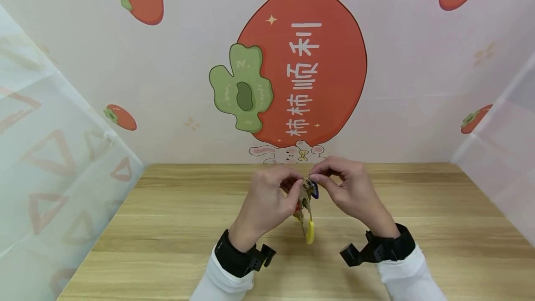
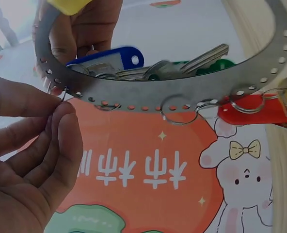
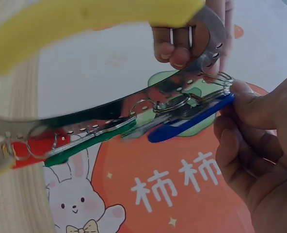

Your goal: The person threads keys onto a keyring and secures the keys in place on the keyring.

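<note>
A large flat metal key ring [image 2: 138,93] with small holes along its band hangs between both hands, its yellow grip [image 1: 310,232] lowest in the head view. My left hand [image 1: 271,196] pinches a thin split ring [image 2: 63,95] at the band's edge. With thumb and fingers, my right hand [image 1: 349,189] pinches a split ring beside the blue key tag [image 3: 192,119]; whether both hands hold one same ring I cannot tell. Several keys [image 2: 214,57], a green tag [image 3: 95,138] and a red tag [image 2: 250,109] hang from the band on other small rings.
Below the hands lies a wood-grain table [image 1: 175,226]. Behind it stands a pale backdrop [image 1: 188,59] printed with a large persimmon and a rabbit. Light side sheets [image 1: 54,152] flank the table. Each wrist wears a black camera strap [image 1: 234,257].
</note>
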`<state>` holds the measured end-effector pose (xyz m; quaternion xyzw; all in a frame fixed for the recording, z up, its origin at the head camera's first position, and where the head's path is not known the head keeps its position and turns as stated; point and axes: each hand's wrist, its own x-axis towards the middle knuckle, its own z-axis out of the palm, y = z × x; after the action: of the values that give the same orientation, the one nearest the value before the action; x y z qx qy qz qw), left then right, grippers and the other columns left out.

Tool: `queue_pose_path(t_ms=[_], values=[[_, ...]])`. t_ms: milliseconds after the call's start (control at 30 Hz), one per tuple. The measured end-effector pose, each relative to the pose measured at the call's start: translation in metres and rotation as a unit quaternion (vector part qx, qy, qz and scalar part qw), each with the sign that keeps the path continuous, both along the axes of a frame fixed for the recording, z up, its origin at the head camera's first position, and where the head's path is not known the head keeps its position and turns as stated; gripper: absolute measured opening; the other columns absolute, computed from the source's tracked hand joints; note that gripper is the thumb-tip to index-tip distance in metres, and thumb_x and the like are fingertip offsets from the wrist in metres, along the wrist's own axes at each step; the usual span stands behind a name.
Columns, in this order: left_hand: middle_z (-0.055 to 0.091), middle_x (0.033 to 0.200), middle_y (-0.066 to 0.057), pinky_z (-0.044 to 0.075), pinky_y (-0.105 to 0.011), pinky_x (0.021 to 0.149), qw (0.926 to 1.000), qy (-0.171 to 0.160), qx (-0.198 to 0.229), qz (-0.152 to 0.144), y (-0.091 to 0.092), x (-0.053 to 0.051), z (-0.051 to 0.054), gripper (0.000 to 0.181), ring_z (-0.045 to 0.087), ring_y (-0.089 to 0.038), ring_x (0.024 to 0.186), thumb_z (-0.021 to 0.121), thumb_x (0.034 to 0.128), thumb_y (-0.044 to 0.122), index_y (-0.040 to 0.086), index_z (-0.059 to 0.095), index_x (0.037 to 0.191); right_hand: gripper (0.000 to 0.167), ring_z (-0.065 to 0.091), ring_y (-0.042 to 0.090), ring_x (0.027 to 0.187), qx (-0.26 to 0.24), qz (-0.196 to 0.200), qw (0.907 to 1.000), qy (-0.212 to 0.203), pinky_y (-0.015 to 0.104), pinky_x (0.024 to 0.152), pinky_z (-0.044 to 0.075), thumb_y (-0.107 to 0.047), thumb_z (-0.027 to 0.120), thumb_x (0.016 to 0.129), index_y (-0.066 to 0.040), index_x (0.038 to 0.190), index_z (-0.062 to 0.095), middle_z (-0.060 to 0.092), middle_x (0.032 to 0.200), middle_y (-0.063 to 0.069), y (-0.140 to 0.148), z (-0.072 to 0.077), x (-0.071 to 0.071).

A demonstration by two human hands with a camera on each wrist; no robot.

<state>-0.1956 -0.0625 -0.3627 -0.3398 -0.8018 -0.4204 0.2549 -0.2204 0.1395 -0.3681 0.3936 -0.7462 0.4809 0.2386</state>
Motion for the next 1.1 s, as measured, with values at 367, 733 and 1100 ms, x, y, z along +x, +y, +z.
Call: queue_pose_path(t_ms=[367, 733, 1100], values=[[0.069, 0.078, -0.002, 0.054, -0.017, 0.062, 0.9992, 0.018, -0.028, 0.023, 0.004, 0.003, 0.001, 0.006, 0.063, -0.007, 0.065, 0.070, 0.0877, -0.003, 0.002, 0.074, 0.089, 0.007, 0.061, 0.017, 0.075, 0.027, 0.058, 0.9907, -0.120, 0.026, 0.065, 0.053, 0.001, 0.069, 0.094, -0.006, 0.097, 0.072, 0.068, 0.089, 0.001, 0.009, 0.000, 0.000], [0.068, 0.077, 0.000, 0.056, -0.024, 0.060, 0.9992, 0.011, -0.018, 0.033, 0.004, 0.003, -0.001, 0.010, 0.061, -0.006, 0.065, 0.069, 0.0861, -0.005, 0.004, 0.073, 0.087, 0.006, 0.062, 0.022, 0.082, 0.063, 0.070, 0.9709, -0.220, 0.030, 0.070, 0.054, -0.007, 0.070, 0.096, -0.010, 0.097, 0.074, 0.068, 0.092, 0.002, 0.010, 0.003, 0.001], [0.069, 0.082, 0.002, 0.056, -0.022, 0.065, 0.9972, -0.065, 0.031, 0.021, 0.004, 0.001, -0.001, 0.005, 0.062, -0.006, 0.072, 0.071, 0.0919, 0.003, 0.005, 0.074, 0.095, 0.011, 0.060, 0.022, 0.086, 0.038, 0.089, 0.9784, -0.183, 0.028, 0.076, 0.052, 0.001, 0.062, 0.099, -0.008, 0.098, 0.069, 0.064, 0.094, 0.006, 0.008, 0.003, 0.002]])
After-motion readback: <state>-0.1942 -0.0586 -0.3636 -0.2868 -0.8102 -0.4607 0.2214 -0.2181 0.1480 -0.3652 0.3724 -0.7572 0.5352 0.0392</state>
